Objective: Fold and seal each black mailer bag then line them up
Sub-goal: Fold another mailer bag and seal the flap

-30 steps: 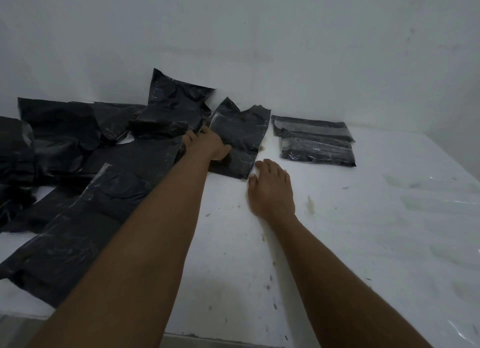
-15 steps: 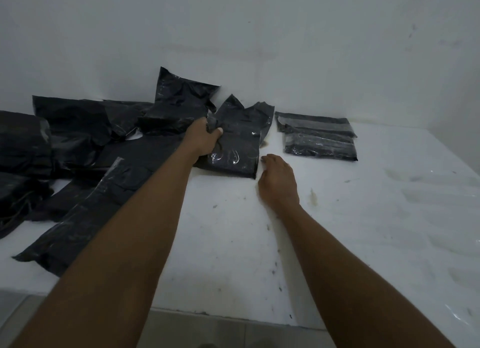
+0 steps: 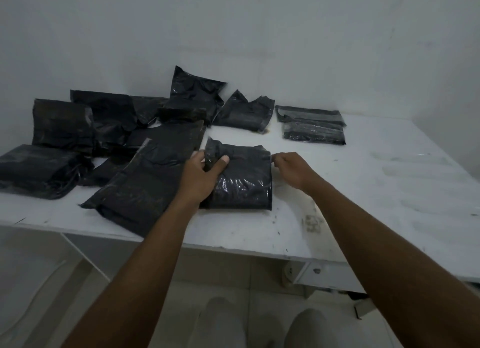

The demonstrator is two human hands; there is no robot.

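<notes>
Nearest the camera, two grey-clad knees [image 3: 262, 327] showed above a pale tiled floor [image 3: 223, 272], and both bare forearms reached out over the front edge of a scuffed white flat-topped table [image 3: 363, 192]. Near that edge lay a glossy black plastic mailer bag [image 3: 244, 184], plump and roughly square, resting on the tabletop between the two hands. The left hand [image 3: 201, 175] was clamped on the bag's upper left side, thumb on top and fingers wrapped over a bunched fold of plastic. The right hand [image 3: 291, 167] had its fingers curled together at the bag's upper right corner and seemed to pinch the edge there, though the contact was too small and dim to be sure. Just left of the held bag, partly under the left forearm, lay a long flat black plastic bag [image 3: 145, 189] set at a slant. Further left sat a heap of crumpled black plastic bags [image 3: 59, 140], overlapping one another. Behind the held bag and apart from it lay another crumpled black bag with a ragged open top [image 3: 244, 112]; to its right, on its own, rested a folded black mailer bag with a grey strip [image 3: 313, 127] across it. Farthest back, one black bag [image 3: 194, 93] leaned against the pale plain wall [image 3: 285, 36]
</notes>
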